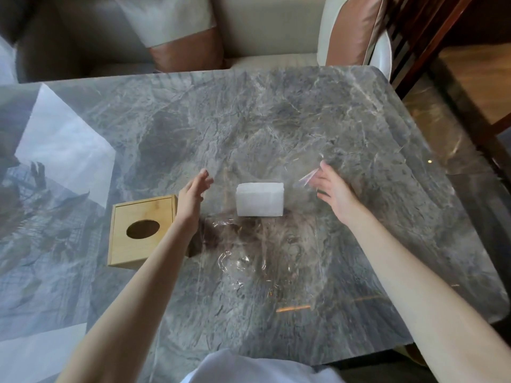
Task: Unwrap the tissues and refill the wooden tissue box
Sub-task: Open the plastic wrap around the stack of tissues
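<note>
A white stack of tissues (260, 199) stands bare on the grey marble table (276, 120), on top of a clear plastic wrapper (262, 258) that lies spread flat toward me. The wooden tissue box (142, 230), with an oval hole in its top, sits to the left of the stack. My left hand (193, 192) hovers between the box and the stack, fingers apart and holding nothing. My right hand (330, 185) is to the right of the stack, fingers spread, touching a lifted edge of the clear wrapper (307, 176); whether it grips that edge I cannot tell.
A sofa with a white and brown cushion (177, 34) stands behind the table's far edge. A dark wooden chair (431, 51) is at the back right. The table's left part reflects a bright window.
</note>
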